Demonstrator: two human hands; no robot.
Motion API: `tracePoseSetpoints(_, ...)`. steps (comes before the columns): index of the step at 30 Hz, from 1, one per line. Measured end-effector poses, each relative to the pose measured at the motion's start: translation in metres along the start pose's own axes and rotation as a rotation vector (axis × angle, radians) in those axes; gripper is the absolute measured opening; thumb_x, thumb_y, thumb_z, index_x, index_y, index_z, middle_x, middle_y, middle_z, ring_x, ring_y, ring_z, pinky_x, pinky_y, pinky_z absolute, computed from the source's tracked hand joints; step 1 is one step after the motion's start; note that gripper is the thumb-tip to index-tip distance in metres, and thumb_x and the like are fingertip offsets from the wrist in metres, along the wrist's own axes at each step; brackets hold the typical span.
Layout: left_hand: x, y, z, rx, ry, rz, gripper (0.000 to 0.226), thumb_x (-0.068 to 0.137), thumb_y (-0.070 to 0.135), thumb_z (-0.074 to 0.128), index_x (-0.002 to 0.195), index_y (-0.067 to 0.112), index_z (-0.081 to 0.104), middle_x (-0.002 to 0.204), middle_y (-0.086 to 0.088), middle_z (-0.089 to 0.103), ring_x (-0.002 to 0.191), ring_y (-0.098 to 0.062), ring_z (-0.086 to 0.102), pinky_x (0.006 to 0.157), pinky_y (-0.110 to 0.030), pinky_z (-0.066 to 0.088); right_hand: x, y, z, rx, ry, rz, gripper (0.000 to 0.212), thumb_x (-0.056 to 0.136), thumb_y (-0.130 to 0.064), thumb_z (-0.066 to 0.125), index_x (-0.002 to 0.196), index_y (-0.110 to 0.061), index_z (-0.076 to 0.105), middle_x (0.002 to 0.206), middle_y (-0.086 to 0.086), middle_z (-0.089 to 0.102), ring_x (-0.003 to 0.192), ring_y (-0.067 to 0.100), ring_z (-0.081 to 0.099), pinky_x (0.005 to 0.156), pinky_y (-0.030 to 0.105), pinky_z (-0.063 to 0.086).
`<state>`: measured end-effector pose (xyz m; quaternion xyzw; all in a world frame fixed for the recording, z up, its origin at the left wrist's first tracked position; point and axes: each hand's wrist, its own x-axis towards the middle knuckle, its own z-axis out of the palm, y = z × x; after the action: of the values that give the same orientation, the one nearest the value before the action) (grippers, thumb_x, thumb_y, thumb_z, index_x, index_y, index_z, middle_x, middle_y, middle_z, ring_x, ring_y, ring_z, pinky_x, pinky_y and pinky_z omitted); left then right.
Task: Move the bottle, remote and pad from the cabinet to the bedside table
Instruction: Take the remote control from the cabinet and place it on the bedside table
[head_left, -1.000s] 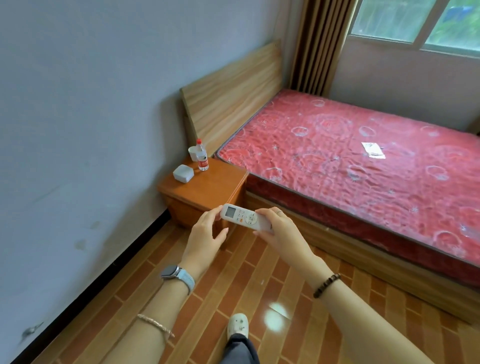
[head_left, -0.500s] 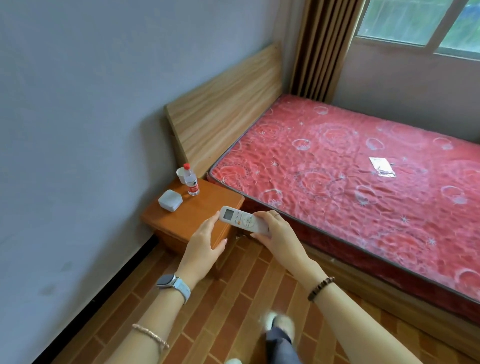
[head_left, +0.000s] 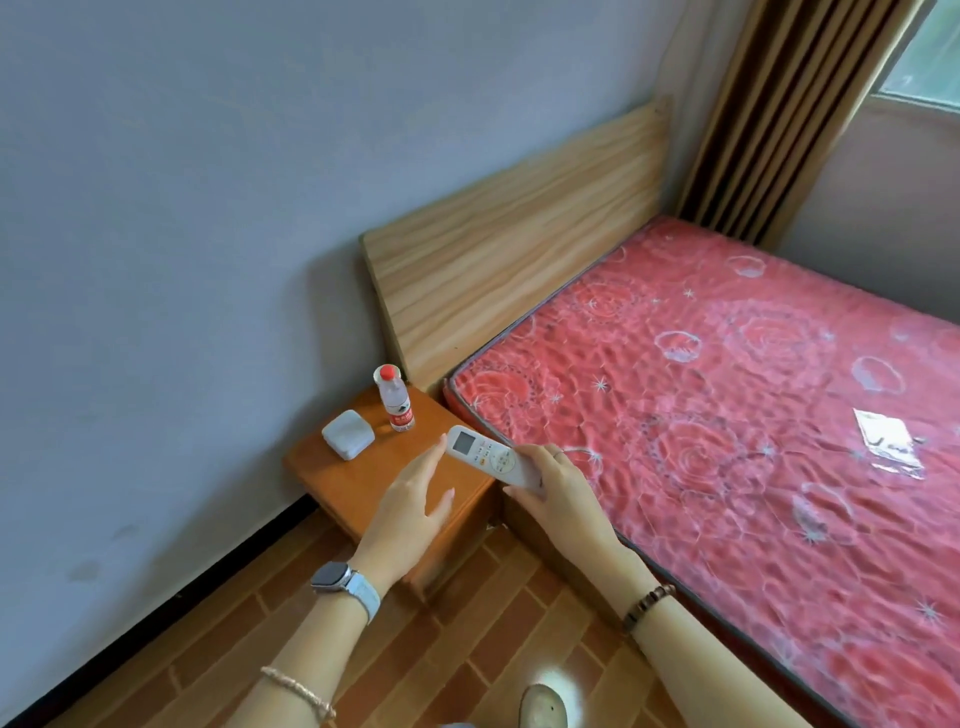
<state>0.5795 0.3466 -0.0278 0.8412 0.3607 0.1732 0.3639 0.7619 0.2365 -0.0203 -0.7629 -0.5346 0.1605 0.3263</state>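
The right hand (head_left: 561, 493) grips the white remote (head_left: 488, 460) by its lower end, above the near right edge of the bedside table (head_left: 358, 483). Its long axis runs far-left, with the display end toward the bottle (head_left: 396, 400). The left hand (head_left: 410, 514) is relaxed with straight fingers just beside that end.

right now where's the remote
In the head view the remote is gripped by the right hand above the bedside table, near its right edge, with the bottle and pad just beyond it.
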Motion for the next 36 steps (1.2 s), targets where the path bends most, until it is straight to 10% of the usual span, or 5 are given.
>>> tracePoseSetpoints(36,0.213,-0.259,0.157,0.057,-0.206,-0.216,0.057,0.095,0.018,0.052,0.147,0.015,0.028,0.155,0.003,0.024,0.143,-0.006,0.007,0.118,-0.027,0.008,0.242,0.205,0.275,-0.115,-0.067,0.260,0.044,0.077,-0.024,0.077,0.118,-0.017,0.062,0.103,0.002,0.057,0.093,0.020,0.043,0.086,0.034,0.039)
